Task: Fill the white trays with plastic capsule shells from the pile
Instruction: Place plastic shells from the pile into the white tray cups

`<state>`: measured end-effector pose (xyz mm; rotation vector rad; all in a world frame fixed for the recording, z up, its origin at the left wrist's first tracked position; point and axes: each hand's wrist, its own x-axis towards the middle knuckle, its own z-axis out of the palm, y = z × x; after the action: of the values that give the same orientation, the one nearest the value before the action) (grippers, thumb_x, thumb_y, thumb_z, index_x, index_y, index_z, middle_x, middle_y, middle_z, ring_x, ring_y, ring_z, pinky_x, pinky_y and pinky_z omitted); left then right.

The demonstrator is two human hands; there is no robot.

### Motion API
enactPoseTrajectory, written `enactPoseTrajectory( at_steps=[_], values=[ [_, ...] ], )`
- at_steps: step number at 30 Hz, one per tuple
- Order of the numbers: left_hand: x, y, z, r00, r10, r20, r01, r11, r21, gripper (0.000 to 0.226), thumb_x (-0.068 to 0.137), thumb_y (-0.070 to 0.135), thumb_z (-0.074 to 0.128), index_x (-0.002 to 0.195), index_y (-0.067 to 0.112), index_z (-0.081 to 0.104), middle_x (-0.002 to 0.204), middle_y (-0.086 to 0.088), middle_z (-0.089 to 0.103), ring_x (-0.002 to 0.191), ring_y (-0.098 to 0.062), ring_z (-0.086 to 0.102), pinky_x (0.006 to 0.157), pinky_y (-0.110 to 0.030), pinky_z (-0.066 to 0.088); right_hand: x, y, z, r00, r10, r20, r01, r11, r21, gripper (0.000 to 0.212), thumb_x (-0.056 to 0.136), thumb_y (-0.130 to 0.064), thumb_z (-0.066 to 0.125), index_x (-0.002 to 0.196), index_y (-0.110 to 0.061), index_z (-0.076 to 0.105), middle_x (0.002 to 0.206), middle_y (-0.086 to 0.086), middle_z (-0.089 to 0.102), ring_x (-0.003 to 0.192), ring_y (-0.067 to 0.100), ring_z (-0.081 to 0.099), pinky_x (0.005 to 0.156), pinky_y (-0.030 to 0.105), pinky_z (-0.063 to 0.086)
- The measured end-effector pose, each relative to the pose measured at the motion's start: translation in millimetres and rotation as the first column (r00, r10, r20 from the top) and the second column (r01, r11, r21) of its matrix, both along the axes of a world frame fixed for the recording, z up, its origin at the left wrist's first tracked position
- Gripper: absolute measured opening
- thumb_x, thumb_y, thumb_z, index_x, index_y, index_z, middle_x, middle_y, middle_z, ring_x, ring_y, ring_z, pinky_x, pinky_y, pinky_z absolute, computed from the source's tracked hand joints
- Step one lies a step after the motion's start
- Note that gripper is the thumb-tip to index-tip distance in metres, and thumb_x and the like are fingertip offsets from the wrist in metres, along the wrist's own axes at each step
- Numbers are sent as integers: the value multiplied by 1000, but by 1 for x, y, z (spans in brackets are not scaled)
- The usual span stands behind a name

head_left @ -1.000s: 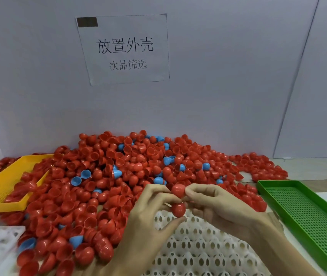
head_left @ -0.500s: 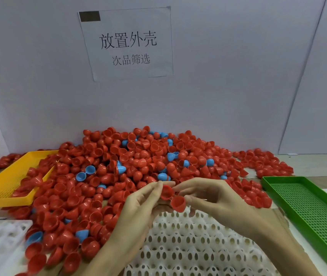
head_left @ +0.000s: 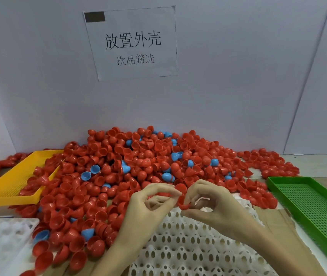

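Both hands met above the white tray [head_left: 188, 246]: the right hand [head_left: 214, 208] pinched a red shell [head_left: 183, 202], apparently turning it for seating. The left hand [head_left: 148, 206] curled beside it, its hold unclear, just before the pile [head_left: 138, 166].

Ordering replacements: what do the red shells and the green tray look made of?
Red shells: plastic by the look, smooth and semi-glossy, with soft highlights on thin cup walls. Green tray: likely moulded rigid plastic, even colour, a regular grid of small holes and a raised rim.
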<state>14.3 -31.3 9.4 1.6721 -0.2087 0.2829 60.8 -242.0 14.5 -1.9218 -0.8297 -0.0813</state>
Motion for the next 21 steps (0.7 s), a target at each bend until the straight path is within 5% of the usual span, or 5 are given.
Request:
enactPoseTrajectory(
  at_steps=[5,9,14,18,21],
  values=[
    [2,6,-4,995,-36,-91,49,987,151,21,91,24,80,107,38,81,113,12,76,95,-9,76,87,-20,58,4,-1,-10,979,10,202,28,982,-187,24,88,-26,86,105,-37,74,108,-15,62,95,15,66,76,20,55],
    [5,9,-6,993,56,-103,-39,986,160,26,84,12,85,100,32,83,111,12,76,91,-9,77,79,-20,59,5,-2,-11,992,67,105,-51,989,-140,44,94,-18,81,131,-36,66,115,-13,70,111,16,70,86,28,60],
    [6,7,-9,985,168,-27,-163,976,145,19,76,15,92,88,27,85,100,17,76,87,-6,76,78,-17,59,6,-3,-7,997,69,22,-69,997,-15,36,105,-4,62,134,-25,65,116,-8,76,114,17,73,90,31,62],
    [14,18,-17,880,280,383,-450,747,489,20,85,3,83,101,15,83,101,12,68,90,-5,71,83,-15,57,18,-16,-11,983,-171,61,175,982,-75,32,106,-2,57,119,-26,73,105,-14,77,104,7,73,86,30,62],
    [18,21,-23,882,189,431,-447,626,639,21,87,2,80,105,12,82,109,9,61,99,-4,61,89,-10,47,23,-22,-19,962,-226,155,264,916,-302,31,107,-9,58,123,-29,74,118,-25,71,112,-8,64,99,20,53]
  ],
)
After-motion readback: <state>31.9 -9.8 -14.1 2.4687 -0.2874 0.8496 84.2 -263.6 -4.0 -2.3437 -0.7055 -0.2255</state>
